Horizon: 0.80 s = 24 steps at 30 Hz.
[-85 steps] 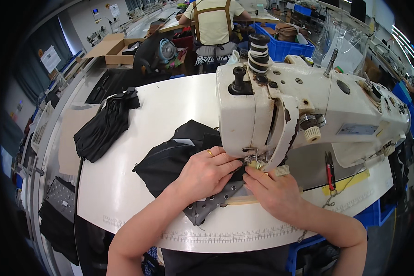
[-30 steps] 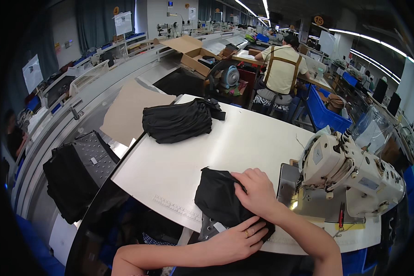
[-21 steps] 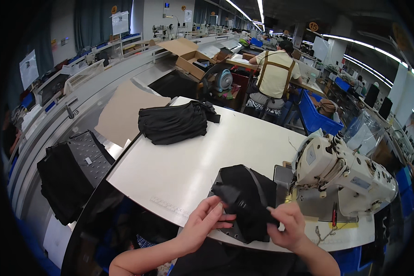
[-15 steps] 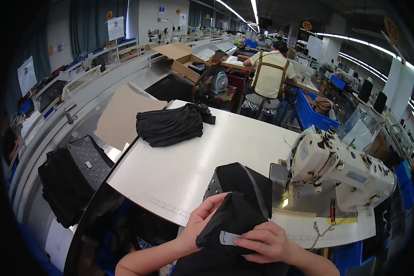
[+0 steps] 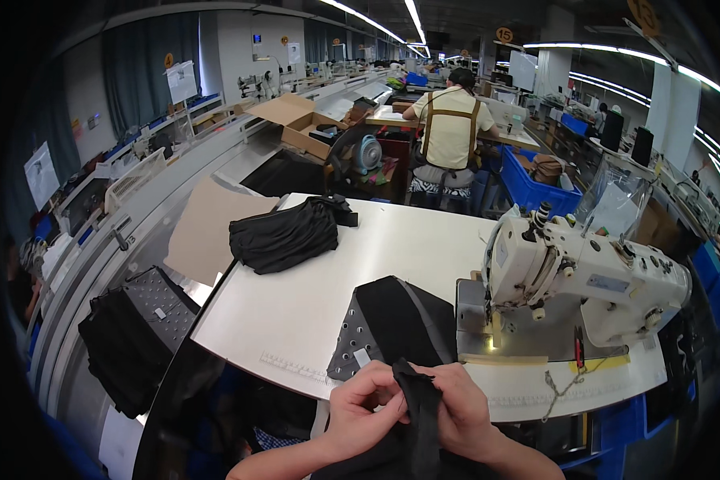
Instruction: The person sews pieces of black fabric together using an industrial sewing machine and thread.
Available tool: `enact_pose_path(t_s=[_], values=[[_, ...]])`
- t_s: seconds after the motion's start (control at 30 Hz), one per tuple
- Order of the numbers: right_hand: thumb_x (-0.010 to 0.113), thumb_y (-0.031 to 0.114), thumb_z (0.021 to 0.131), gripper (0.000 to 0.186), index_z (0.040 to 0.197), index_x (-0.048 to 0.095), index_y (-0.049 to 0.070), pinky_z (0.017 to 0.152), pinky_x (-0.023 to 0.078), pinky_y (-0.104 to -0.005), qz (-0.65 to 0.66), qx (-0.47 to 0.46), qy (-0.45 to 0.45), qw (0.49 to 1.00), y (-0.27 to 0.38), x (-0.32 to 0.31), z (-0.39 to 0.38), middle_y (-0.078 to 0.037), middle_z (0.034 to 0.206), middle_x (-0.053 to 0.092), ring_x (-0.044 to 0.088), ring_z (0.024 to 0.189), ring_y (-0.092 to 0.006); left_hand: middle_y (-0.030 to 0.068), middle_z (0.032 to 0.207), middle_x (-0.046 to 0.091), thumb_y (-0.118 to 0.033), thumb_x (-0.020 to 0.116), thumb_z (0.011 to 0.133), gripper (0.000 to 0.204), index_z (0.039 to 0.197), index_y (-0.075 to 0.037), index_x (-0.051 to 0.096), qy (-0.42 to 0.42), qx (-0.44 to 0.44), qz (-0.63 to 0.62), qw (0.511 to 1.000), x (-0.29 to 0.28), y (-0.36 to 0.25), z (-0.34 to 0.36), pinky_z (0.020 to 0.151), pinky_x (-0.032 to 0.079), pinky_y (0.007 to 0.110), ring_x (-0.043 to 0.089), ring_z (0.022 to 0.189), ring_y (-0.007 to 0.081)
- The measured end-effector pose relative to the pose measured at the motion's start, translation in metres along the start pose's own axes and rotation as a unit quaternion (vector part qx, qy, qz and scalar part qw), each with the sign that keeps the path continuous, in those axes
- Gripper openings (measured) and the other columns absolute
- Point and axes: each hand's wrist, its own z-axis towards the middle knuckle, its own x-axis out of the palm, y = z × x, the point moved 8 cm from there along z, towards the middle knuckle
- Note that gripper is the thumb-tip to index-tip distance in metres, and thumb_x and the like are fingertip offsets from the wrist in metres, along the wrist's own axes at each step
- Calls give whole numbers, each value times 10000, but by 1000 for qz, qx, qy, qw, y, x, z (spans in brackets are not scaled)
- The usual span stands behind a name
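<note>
Near the table's front edge, my left hand (image 5: 366, 410) and my right hand (image 5: 462, 408) grip a black fabric piece (image 5: 418, 404) between them. The fingers of both are closed, pinching its upper edge, which is folded into a narrow ridge. Just beyond my hands, a black panel (image 5: 404, 316) lies flat on the white table (image 5: 256, 320). It has a grey part with silvery dots and a small white tag (image 5: 362, 358). My hands cover its near end, so I cannot tell whether it joins the piece I hold. The lower fabric drops toward my lap.
A white sewing machine (image 5: 592, 276) stands on the right, its lamp lit. Near it lie a red-and-black tool (image 5: 579, 346) and a knotted cord (image 5: 564, 392). Gathered black fabric (image 5: 288, 236) sits far left; dotted black pieces (image 5: 136, 336) hang lower left. A person (image 5: 450, 132) sits ahead.
The fabric between my hands has been turned and folded narrow; its white label no longer shows. My right hand has moved up beside the left. The view has shifted slightly.
</note>
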Motion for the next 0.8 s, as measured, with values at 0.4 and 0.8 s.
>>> enact_pose_path(t_s=[0.4,0.8], values=[[640,-62,665,457,1121,619,-82,726,563,-348,-179,-82,2,980,31,-16,-3,-178,1088,710,695,853,-289,138,1194,601,71,715,839,369,1194,49,620,-2,39,112,993,23,-30,6,782,569,221,647,924,123],[602,58,957,174,1099,627,-39,722,541,-298,15,119,-77,990,-3,-56,-21,-149,1041,715,693,810,-216,48,933,683,10,648,948,145,1091,30,666,-66,-5,39,997,10,-21,2,640,459,173,598,741,42]])
